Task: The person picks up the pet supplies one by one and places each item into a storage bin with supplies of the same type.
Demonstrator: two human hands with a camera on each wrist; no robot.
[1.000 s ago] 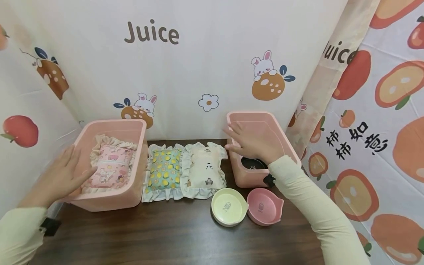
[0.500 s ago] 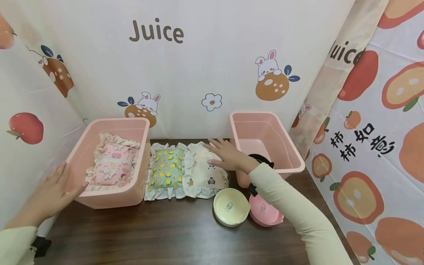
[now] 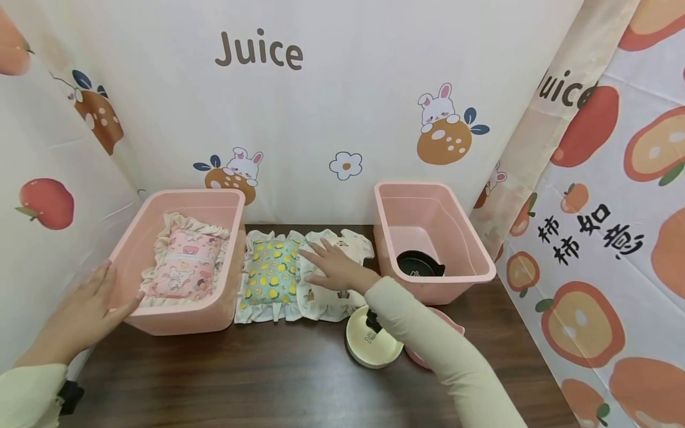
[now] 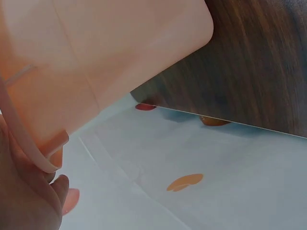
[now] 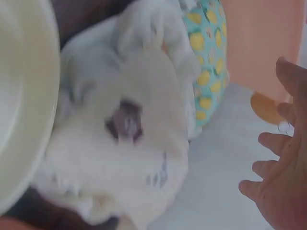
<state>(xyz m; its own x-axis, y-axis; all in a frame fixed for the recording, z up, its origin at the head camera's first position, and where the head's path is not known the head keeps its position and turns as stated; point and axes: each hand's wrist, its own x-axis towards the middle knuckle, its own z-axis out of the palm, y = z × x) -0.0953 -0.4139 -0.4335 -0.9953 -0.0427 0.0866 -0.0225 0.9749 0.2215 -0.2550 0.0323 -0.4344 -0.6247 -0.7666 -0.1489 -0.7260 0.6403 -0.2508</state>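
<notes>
Before you stands a pale backdrop (image 3: 316, 113), printed with "Juice" lettering (image 3: 259, 52), rabbits on orange fruit (image 3: 444, 135) and one flower (image 3: 345, 166). To your right, a creased white sheet (image 3: 580, 252) bears large fruit and black characters (image 3: 594, 218). To your left, a fruit-printed panel (image 3: 59, 139). Your tabletop (image 3: 251, 380): dark wood grain. Lighting: soft, even.

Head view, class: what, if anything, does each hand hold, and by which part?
The right hand holds nothing. The left hand is at the left pink plastic bin's rim; whether it grips cannot be told.
</notes>
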